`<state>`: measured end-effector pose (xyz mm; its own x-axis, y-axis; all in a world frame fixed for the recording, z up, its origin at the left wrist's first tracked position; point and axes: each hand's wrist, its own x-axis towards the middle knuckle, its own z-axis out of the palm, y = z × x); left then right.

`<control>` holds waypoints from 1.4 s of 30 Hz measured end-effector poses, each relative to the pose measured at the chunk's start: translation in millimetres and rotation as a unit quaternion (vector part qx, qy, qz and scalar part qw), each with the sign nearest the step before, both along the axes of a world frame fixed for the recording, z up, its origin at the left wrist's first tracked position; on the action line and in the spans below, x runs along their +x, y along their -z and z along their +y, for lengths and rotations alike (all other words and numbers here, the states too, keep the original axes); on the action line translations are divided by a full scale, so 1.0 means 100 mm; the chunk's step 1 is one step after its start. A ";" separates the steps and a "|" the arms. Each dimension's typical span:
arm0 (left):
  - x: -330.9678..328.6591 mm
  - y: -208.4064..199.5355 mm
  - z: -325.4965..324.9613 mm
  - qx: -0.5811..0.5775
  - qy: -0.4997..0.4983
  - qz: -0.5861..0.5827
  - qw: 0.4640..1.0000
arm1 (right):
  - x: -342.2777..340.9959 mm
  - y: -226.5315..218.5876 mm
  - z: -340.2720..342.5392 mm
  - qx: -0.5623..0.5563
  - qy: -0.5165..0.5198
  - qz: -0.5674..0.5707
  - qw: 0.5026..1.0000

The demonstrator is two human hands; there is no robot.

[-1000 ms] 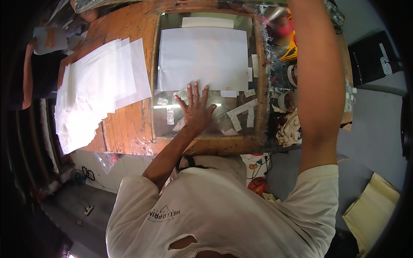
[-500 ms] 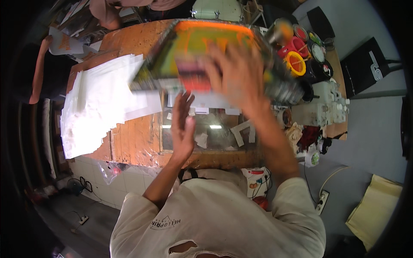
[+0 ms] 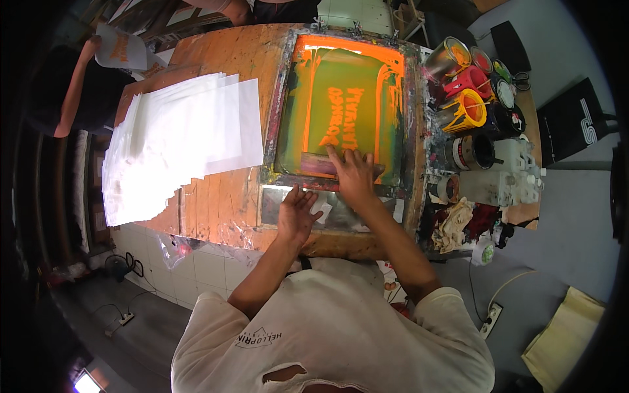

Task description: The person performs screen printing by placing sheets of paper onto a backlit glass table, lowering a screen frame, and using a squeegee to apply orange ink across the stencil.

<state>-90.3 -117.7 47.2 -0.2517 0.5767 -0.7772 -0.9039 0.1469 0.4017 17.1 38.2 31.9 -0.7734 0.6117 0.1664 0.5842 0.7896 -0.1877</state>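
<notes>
A screen-printing frame (image 3: pixel 278 108) lies down on the wooden table in front of me. Its green mesh (image 3: pixel 344 73) carries orange lettering, and orange ink is smeared along the far end and sides. Inside the near end of the frame, my right hand (image 3: pixel 357 175) grips a dark reddish squeegee (image 3: pixel 317 164), with fingers spread over its top. My left hand (image 3: pixel 298 215) is at the frame's near edge, fingers apart and nothing held; whether it touches the frame I cannot tell. Beneath lies a glass plate (image 3: pixel 272 215), mostly hidden.
A fanned stack of white translucent sheets (image 3: pixel 170 131) lies left of the frame. Open ink cans (image 3: pixel 452 57), a yellow-rimmed tub (image 3: pixel 464 110), plastic bottles (image 3: pixel 508 187) and rags (image 3: pixel 453 224) crowd the right side. At the far left, another person's hand (image 3: pixel 92 46) holds a printed sheet.
The raised, tilted frame has come down flat over the glass plate. My right hand has moved toward me with the squeegee; my left hand has shifted slightly right and nearer to me.
</notes>
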 end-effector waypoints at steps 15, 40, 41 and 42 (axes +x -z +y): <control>0.01 -0.05 0.23 -0.080 -0.042 0.000 0.996 | -0.87 0.28 1.84 0.087 0.021 0.048 0.995; -0.10 0.17 0.02 0.035 -0.049 0.033 0.998 | -0.78 -0.10 1.81 0.057 -0.069 0.045 0.995; -0.10 0.16 0.00 0.047 -0.054 0.042 0.997 | -0.64 -0.19 1.53 0.042 -0.069 0.053 0.995; -0.12 0.15 -0.01 0.059 -0.061 0.053 0.995 | -0.52 -0.29 1.23 0.027 -0.071 0.063 0.995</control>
<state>-102.0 -118.6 32.4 -0.4021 0.6224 -0.6715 -0.8640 -0.0152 0.5033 -34.4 161.2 61.1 -0.8230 0.4846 0.2965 0.4399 0.8738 -0.2073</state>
